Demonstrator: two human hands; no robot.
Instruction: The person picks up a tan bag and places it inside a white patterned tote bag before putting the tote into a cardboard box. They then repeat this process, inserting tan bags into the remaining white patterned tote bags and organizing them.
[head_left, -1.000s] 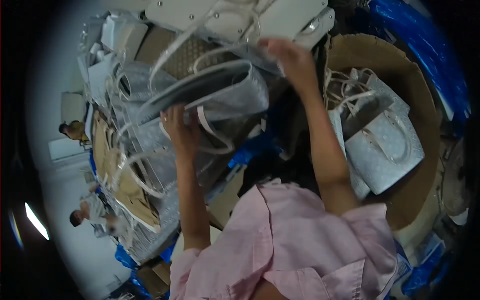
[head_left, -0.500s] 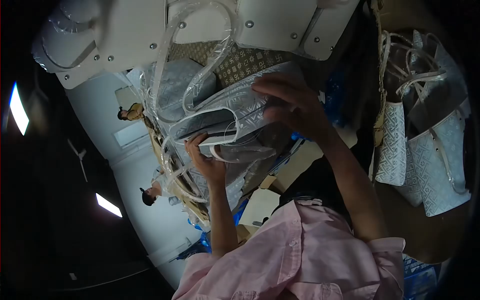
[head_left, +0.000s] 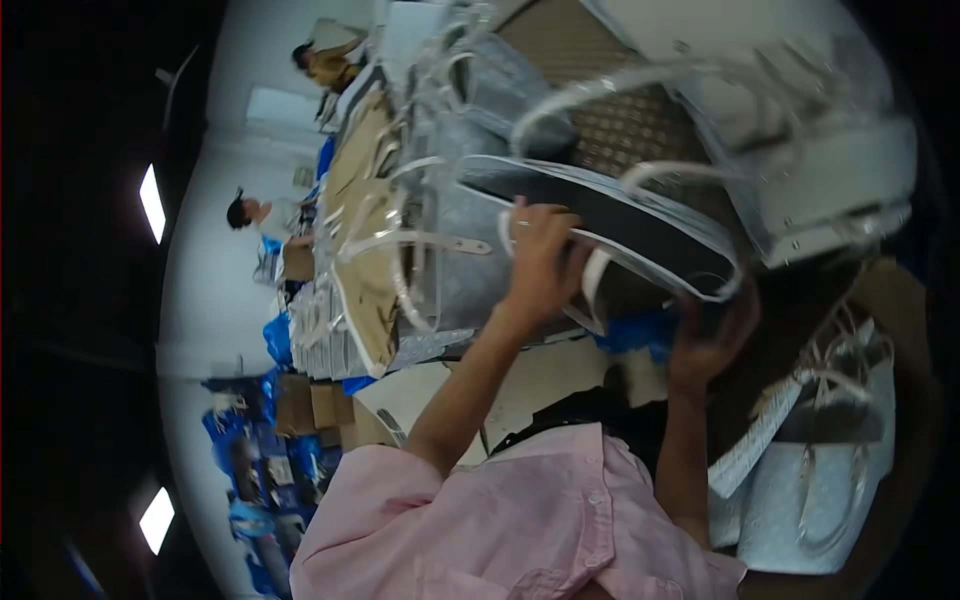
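Observation:
A grey patterned tote bag (head_left: pixel 610 215) with white trim and handles lies on top of a pile of similar bags. My left hand (head_left: pixel 540 262) grips its near rim by the white edge. My right hand (head_left: pixel 712 340) holds the bag's lower right corner from underneath, partly in shadow. The bag's dark opening faces me between the two hands. Pink sleeves cover both my upper arms.
Stacks of grey and tan tote bags (head_left: pixel 365 210) fill the left. White bags (head_left: pixel 830 160) lie at top right. More grey totes sit in a cardboard box (head_left: pixel 810 480) at lower right. Two other people (head_left: pixel 250 212) work at the far left. Blue bags lie on the floor.
The view swung a lot. My right hand dropped from the bag's top to under its right corner; my left hand shifted onto the rim, and the bag now lies open between them.

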